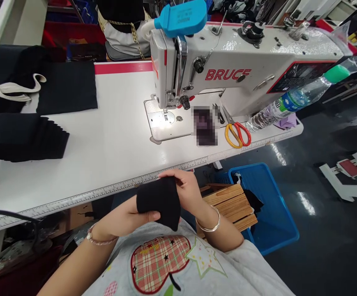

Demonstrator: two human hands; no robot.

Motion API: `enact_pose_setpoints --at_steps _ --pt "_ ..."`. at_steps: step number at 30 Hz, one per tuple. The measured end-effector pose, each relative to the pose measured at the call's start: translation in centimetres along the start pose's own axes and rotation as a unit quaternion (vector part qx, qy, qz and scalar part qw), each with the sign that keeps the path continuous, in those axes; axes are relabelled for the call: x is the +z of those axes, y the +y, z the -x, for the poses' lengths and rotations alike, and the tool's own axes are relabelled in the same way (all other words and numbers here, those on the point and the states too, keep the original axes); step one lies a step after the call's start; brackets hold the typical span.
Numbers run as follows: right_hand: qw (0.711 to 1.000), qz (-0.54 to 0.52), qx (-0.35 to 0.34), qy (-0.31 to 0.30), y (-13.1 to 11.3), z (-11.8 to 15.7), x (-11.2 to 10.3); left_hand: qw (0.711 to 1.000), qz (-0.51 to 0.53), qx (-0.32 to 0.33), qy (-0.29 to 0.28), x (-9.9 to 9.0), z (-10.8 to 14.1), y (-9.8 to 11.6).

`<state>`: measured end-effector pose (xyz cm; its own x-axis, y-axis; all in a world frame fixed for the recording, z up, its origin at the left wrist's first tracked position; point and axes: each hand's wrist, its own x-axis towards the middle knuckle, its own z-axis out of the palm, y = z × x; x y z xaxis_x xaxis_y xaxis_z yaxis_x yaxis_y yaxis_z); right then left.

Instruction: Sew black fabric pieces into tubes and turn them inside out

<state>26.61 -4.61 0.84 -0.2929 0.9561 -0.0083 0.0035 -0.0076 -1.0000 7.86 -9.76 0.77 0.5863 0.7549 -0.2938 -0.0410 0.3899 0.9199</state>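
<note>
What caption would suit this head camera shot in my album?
Left hand and right hand grip black fabric by a BRUCE sewing machine.

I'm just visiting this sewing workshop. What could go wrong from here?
The left hand and right hand hold the black fabric off the table, so it could slip down. The scissors lie near the table's edge and might get knocked off. The water bottle lies on its side beside the sewing machine and could roll.
</note>
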Motion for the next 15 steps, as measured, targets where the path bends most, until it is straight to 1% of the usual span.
enact_pose_setpoints --at_steps 2,4,5,7,9,10,11,13,14,15 --pt "1.000 -0.021 -0.001 0.016 0.0 -0.5 -0.1 0.999 0.021 -0.004 -0.046 0.7 -0.2 0.3" --pt "0.999 -0.029 0.003 0.028 0.0 -0.8 -0.1 0.996 0.049 -0.007 -0.067 1.2 -0.3 0.8" --pt "0.999 -0.025 0.006 0.034 0.0 -0.9 -0.2 0.996 0.063 -0.012 -0.069 1.3 -0.4 1.1" --pt "0.999 0.000 0.004 0.046 0.3 -0.8 -0.3 0.995 0.084 -0.011 -0.052 1.5 -0.3 1.6" --pt "0.997 0.042 -0.026 0.066 0.6 -0.4 -0.5 0.994 0.111 0.003 -0.012 1.4 -0.2 1.7" --pt "0.993 0.063 -0.059 0.082 0.7 -0.1 -0.7 0.991 0.129 0.011 0.018 1.3 -0.2 1.6" --pt "0.986 0.079 -0.107 0.102 0.7 0.2 -0.8 0.988 0.148 0.016 0.050 1.2 -0.3 1.5" --pt "0.962 0.092 -0.226 0.125 0.7 1.0 -1.1 0.977 0.182 0.018 0.113 1.1 -0.5 1.2" --pt "0.950 0.093 -0.275 0.115 0.6 1.4 -1.2 0.971 0.192 0.018 0.139 1.1 -0.7 1.1" --pt "0.945 0.092 -0.301 0.089 0.5 1.7 -1.2 0.968 0.197 0.017 0.157 1.0 -0.8 0.9"
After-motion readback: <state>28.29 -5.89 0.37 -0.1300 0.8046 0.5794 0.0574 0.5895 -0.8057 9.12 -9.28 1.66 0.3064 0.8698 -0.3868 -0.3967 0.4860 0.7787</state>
